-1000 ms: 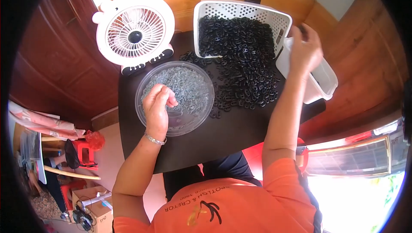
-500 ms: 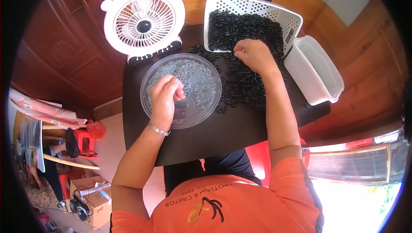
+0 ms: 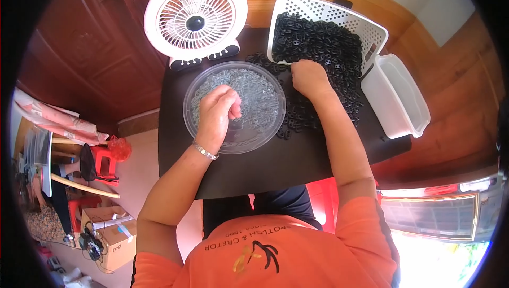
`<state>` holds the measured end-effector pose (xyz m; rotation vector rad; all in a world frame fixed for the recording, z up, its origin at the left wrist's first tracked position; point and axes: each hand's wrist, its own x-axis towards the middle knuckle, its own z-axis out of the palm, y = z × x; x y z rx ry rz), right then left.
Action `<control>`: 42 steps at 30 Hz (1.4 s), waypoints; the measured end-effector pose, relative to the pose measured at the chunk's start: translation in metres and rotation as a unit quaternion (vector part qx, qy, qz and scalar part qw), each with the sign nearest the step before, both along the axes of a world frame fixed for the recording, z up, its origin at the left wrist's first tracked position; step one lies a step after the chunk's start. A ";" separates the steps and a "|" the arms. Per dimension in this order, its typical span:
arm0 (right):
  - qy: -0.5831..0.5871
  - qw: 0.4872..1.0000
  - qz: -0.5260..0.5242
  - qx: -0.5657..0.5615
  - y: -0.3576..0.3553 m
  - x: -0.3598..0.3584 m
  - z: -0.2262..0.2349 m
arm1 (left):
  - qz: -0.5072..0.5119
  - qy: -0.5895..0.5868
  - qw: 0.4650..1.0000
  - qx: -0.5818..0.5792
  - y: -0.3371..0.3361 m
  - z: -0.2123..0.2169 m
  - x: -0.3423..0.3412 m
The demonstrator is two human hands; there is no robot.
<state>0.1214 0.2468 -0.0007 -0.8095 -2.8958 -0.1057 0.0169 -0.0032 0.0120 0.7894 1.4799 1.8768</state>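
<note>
A black table (image 3: 275, 166) stands against wood-panelled walls, with a white desk fan (image 3: 195, 18) at its far edge. The left hand (image 3: 217, 114) rests over the clear round dish (image 3: 234, 106), fingers curled in narrowly; any content is not discernible. The right hand (image 3: 310, 78) lies fingers-down on the black rings (image 3: 323, 49) spilling from the white perforated basket (image 3: 328, 20); its grip cannot be determined. A white rectangular tub (image 3: 397, 97) sits just beside the basket.

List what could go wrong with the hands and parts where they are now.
The black rings spill out of the tipped white basket across the black table; the right hand raking them might push some off the edge. The left hand over the clear dish could tip it. The fan stands close behind, so loose parts may roll under it.
</note>
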 end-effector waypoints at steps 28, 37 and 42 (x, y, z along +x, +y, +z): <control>0.364 0.658 0.169 -0.638 -0.113 -0.015 0.019 | -0.042 -0.036 0.998 0.005 0.000 -0.007 -0.005; 0.321 0.727 0.172 -0.581 -0.119 -0.009 0.031 | -0.027 -0.029 0.999 0.007 -0.001 -0.010 -0.010; 0.306 0.775 0.129 -0.537 -0.119 -0.007 0.036 | -0.020 0.026 0.999 -0.010 0.000 -0.006 -0.006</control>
